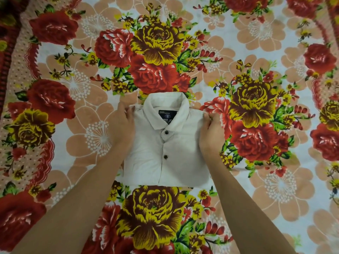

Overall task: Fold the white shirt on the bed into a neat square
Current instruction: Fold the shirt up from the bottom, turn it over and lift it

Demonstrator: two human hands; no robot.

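White buttoned cotton shirt [170, 143] already square, collar at twelve o'clock; left hand [122, 125] and right hand [212, 133] pinch its shoulder corners. Only tidying remains.

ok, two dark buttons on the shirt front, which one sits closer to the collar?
The upper button, just under the collar points below the neck label. The other button lies farther down the placket, toward the folded bottom edge.
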